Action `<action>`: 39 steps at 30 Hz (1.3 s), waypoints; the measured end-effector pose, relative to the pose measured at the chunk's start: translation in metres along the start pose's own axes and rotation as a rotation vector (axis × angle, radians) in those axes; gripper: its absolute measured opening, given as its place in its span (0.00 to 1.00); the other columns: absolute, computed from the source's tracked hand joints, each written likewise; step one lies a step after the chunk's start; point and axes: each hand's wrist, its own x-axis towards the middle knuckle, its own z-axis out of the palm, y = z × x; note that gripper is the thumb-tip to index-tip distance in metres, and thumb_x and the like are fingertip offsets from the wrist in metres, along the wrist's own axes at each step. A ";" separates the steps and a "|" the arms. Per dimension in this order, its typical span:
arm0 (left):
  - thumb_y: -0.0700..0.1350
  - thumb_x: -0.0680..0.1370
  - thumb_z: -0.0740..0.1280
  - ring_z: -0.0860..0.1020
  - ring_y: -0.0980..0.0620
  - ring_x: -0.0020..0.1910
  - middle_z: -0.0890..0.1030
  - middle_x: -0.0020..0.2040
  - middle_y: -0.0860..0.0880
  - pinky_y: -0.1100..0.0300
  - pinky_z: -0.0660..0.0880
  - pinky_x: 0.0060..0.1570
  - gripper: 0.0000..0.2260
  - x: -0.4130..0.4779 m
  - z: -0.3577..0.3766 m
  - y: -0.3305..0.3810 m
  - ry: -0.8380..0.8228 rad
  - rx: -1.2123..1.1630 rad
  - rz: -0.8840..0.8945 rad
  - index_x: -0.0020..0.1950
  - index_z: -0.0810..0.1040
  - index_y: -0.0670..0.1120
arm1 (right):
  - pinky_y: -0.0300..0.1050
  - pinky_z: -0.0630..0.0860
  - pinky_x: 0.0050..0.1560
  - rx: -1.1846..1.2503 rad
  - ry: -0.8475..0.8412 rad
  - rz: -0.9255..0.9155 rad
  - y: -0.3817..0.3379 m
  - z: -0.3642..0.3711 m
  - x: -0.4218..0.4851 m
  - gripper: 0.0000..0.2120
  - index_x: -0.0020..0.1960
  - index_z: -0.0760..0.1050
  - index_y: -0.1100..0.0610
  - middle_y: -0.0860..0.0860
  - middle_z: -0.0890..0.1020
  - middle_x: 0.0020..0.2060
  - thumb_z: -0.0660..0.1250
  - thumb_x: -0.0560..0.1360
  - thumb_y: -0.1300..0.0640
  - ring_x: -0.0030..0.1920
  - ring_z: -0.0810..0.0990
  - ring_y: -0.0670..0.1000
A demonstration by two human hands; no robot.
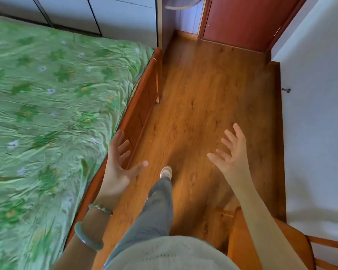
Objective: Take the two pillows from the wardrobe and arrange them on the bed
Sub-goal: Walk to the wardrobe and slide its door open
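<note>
Pillows are not in view, presumably inside the wardrobe at the far left beyond the bed, so the left hand and right hand hold nothing, fingers spread, free for the pickup.

Green flowered bed, reddish-brown door

The bed, with its orange-brown wooden frame, carries a crumpled light-green sheet printed with darker green leaves and small white flowers, spread over all of the mattress that shows. Just beside it runs the orange-brown wood-plank floor. On the floor are a pale shoe on the person's foot and, at the lower right, a rounded orange-brown wooden chair.
</note>
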 end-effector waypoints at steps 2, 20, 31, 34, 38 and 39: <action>0.62 0.65 0.76 0.67 0.59 0.72 0.61 0.76 0.60 0.54 0.68 0.67 0.48 0.035 0.006 0.000 -0.017 -0.019 -0.015 0.78 0.55 0.55 | 0.36 0.72 0.59 0.031 0.019 0.011 -0.001 0.000 0.035 0.44 0.75 0.54 0.50 0.50 0.66 0.72 0.75 0.69 0.65 0.67 0.69 0.47; 0.63 0.64 0.77 0.67 0.59 0.72 0.62 0.76 0.57 0.53 0.68 0.68 0.50 0.406 0.083 0.026 -0.026 -0.082 0.029 0.78 0.56 0.52 | 0.31 0.74 0.58 0.084 0.026 -0.042 -0.055 0.000 0.403 0.44 0.75 0.53 0.44 0.41 0.66 0.69 0.75 0.70 0.62 0.65 0.70 0.38; 0.60 0.64 0.78 0.69 0.59 0.70 0.65 0.74 0.62 0.63 0.70 0.65 0.41 0.632 0.160 0.026 0.173 -0.119 0.023 0.72 0.61 0.65 | 0.31 0.75 0.54 0.115 -0.165 -0.076 -0.075 -0.019 0.680 0.45 0.75 0.53 0.42 0.41 0.67 0.69 0.75 0.69 0.64 0.64 0.70 0.37; 0.61 0.64 0.77 0.70 0.59 0.70 0.66 0.72 0.65 0.58 0.68 0.66 0.40 0.681 0.178 0.030 0.241 -0.098 0.020 0.71 0.61 0.67 | 0.40 0.77 0.58 0.116 -0.210 -0.095 -0.092 -0.019 0.750 0.44 0.74 0.54 0.41 0.41 0.68 0.68 0.75 0.69 0.65 0.65 0.71 0.43; 0.57 0.65 0.77 0.70 0.60 0.70 0.66 0.73 0.64 0.56 0.68 0.67 0.41 0.735 0.190 0.034 0.306 -0.064 0.010 0.73 0.60 0.66 | 0.44 0.78 0.59 0.114 -0.280 -0.129 -0.109 -0.006 0.825 0.43 0.72 0.56 0.41 0.45 0.68 0.70 0.75 0.68 0.66 0.65 0.73 0.46; 0.57 0.65 0.77 0.70 0.59 0.70 0.66 0.73 0.63 0.56 0.68 0.67 0.41 0.746 0.191 0.034 0.320 -0.059 0.006 0.74 0.60 0.64 | 0.44 0.78 0.58 0.112 -0.299 -0.132 -0.111 -0.001 0.841 0.43 0.73 0.56 0.43 0.46 0.68 0.70 0.75 0.68 0.66 0.65 0.73 0.46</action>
